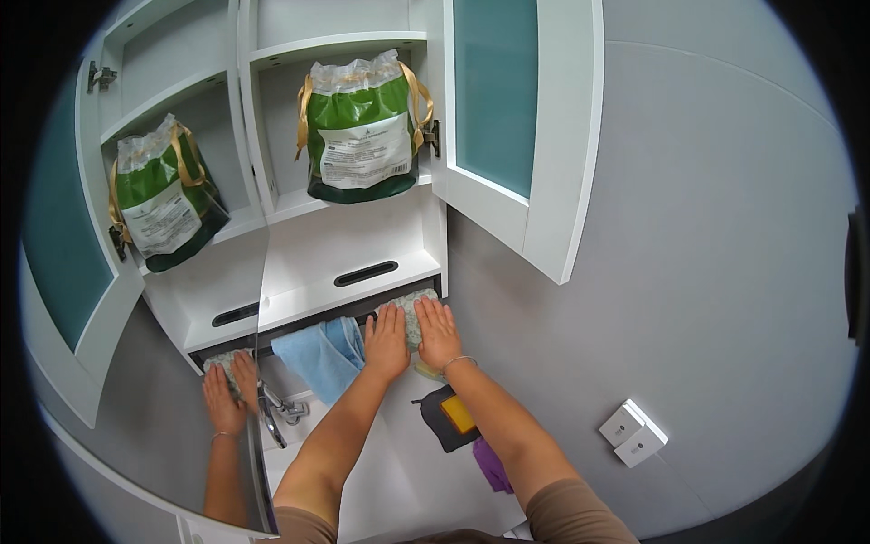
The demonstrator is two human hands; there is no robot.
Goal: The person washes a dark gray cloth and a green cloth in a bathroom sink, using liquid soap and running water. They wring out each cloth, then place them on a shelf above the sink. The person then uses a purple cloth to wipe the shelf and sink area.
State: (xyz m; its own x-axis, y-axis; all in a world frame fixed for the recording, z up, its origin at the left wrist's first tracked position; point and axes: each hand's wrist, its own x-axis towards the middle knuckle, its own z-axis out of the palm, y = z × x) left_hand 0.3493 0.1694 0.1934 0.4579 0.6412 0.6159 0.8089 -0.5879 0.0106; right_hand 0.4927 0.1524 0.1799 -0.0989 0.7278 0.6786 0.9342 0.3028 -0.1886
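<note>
Under the wall cabinet, a pale grey-green patterned cloth [413,337] hangs at the dark rail, and both my hands lie against it. My left hand [388,343] rests near its left edge with fingers stretched out and pointing away from me. Beside it my right hand [439,335], with a thin bracelet at the wrist, lies flat on the cloth's right part, fingers extended. Neither hand is wrapped round anything. Just left of my left hand, a light blue towel [319,355] hangs from the same rail.
A green bag [362,136] with gold ribbons stands on the cabinet shelf [317,207]. The frosted-glass door [553,136] hangs open at right. Left is a mirror [154,399]. Below are a tap [292,412], a white basin [390,480], a dark pouch [438,430], a yellow block [459,415] and a purple cloth [491,465].
</note>
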